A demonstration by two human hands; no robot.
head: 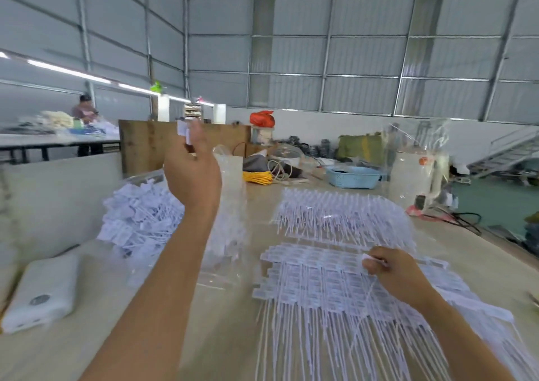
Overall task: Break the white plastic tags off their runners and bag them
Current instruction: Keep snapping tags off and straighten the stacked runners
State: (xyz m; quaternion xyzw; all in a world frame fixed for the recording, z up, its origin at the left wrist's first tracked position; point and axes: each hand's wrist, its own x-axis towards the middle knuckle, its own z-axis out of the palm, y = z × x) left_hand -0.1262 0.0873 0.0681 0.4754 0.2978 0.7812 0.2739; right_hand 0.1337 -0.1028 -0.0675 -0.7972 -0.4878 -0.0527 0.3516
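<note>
Tags (184, 130) are being pinched high in the left hand (191, 173) for bagging; the right hand (390, 272) is pinching another on the sheet (315, 275), ready to snap.

Two bare forearms in head view, no sleeves visible up to the frame's lower edge. Left hand (191, 173): no glove, ring, watch or band seen on the back of the hand or wrist. Right hand (392, 272): likewise ungloved, wrist bare; fingernails too blurred to describe.
</note>
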